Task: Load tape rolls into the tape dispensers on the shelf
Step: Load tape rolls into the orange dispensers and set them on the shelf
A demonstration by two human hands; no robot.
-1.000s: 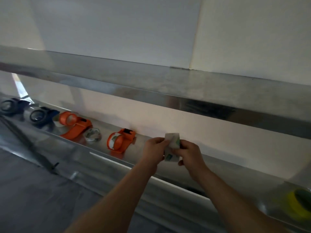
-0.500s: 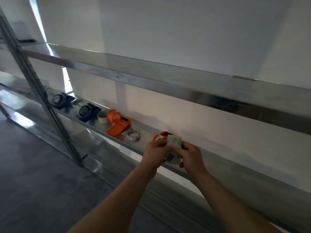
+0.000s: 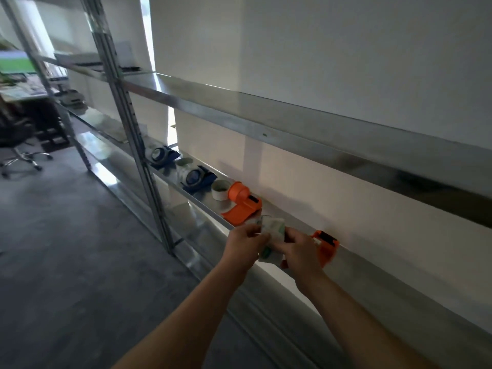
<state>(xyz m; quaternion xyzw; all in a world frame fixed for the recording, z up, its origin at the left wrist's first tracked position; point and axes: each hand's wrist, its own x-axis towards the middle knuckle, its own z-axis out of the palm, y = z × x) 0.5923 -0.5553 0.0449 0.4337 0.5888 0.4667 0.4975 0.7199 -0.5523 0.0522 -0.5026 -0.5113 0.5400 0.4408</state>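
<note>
Pinching a white-and-green wrapped packet (image 3: 271,235) from both sides, left hand (image 3: 246,245) and right hand (image 3: 302,253) each with fingers curled onto its edges. Held up just in front of the shelf (image 3: 378,275) rather than set down, probably to tear the wrap and free a tape roll; cannot tell what is inside. Laid out along the shelf for loading: an orange dispenser (image 3: 241,206) beside a loose white roll (image 3: 220,189), a second orange dispenser (image 3: 326,246) half hidden behind the right hand, a blue dispenser (image 3: 197,178) farther left

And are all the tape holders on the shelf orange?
No, past the orange dispenser a dark blue dispenser also sits on the shelf.
</note>
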